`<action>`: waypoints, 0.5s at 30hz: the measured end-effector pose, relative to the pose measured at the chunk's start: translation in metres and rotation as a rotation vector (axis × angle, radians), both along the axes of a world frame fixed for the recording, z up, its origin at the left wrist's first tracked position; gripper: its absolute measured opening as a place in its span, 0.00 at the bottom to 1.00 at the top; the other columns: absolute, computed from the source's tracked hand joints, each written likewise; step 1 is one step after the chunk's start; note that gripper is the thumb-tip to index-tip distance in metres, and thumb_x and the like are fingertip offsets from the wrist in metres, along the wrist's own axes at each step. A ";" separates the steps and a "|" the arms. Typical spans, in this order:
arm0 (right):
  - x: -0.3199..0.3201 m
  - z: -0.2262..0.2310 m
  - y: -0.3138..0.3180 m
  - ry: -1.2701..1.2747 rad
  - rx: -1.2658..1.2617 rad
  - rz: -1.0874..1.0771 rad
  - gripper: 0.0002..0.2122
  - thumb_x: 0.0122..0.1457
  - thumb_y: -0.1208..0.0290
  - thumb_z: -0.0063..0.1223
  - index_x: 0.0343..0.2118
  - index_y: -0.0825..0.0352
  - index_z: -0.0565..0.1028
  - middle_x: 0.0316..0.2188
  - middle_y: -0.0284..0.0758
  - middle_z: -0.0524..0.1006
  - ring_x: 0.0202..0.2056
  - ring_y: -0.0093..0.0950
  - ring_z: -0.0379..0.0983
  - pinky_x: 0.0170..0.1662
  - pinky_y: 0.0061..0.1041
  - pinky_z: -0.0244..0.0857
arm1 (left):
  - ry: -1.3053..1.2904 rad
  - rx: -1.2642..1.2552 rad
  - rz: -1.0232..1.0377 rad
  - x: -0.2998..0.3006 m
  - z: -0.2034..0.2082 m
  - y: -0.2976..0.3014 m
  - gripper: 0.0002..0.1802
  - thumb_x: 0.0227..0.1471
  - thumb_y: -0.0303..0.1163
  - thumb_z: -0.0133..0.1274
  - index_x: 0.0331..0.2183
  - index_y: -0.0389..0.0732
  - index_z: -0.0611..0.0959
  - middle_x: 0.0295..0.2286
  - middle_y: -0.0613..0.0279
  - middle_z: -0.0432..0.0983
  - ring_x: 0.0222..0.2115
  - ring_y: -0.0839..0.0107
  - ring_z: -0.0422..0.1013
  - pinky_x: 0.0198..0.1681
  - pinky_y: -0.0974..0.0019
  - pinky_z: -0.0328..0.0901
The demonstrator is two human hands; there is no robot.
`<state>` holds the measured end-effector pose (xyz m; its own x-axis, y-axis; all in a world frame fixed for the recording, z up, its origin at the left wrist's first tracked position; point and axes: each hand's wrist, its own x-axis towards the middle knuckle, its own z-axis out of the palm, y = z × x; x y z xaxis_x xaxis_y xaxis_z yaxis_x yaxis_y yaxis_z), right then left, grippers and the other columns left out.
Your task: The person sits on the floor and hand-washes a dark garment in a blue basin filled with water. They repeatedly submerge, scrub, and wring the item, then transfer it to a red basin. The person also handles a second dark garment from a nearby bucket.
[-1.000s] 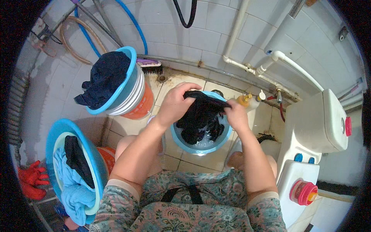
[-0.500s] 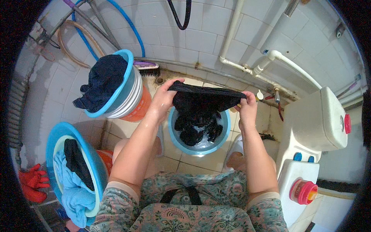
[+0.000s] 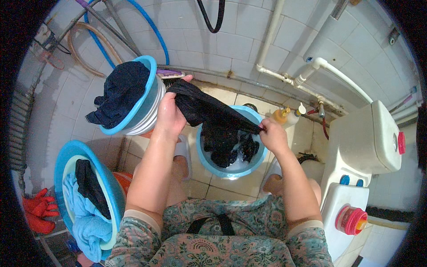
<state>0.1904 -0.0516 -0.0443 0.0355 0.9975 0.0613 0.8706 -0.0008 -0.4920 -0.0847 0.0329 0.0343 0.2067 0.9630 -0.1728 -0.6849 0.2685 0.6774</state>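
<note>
A wet black cloth garment (image 3: 200, 104) is stretched slantwise between my two hands; its exact kind does not show. My left hand (image 3: 172, 109) grips the higher, farther end, close to the bucket on the left. Lower down, my right hand (image 3: 274, 135) pinches the other end above the right rim of a blue basin (image 3: 205, 163). The garment's lower part hangs into the basin, where more black cloth (image 3: 249, 147) lies in cloudy, sudsy water. Where the hanging piece ends and the soaking cloth begins, I cannot tell.
Dark clothes (image 3: 124, 89) fill a blue basin (image 3: 152, 66) atop stacked buckets at left. Nearer, another blue basin (image 3: 64, 155) holds a light-blue towel (image 3: 89, 222) and black cloth. Pump bottles (image 3: 281, 115) stand behind the middle basin, a toilet (image 3: 344, 142) at right, red gloves (image 3: 40, 209) far left.
My left hand has moved left and up with its end of the garment. My right hand has come down and left, so the cloth, level before, now slants. The pump bottles show more fully.
</note>
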 end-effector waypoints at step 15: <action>-0.027 0.035 0.003 0.886 -0.082 0.135 0.06 0.48 0.75 0.54 0.31 0.68 0.74 0.28 0.31 0.74 0.28 0.18 0.67 0.33 0.17 0.62 | 0.809 0.210 -0.274 0.074 -0.080 -0.050 0.15 0.44 0.24 0.50 0.39 0.36 0.75 0.34 0.57 0.75 0.36 0.68 0.71 0.40 0.64 0.65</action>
<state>0.1630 -0.0489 -0.0095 -0.0820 0.9966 -0.0039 0.1671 0.0099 -0.9859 -0.0112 -0.0173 -0.0452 0.3259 0.9258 -0.1915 0.0969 0.1688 0.9809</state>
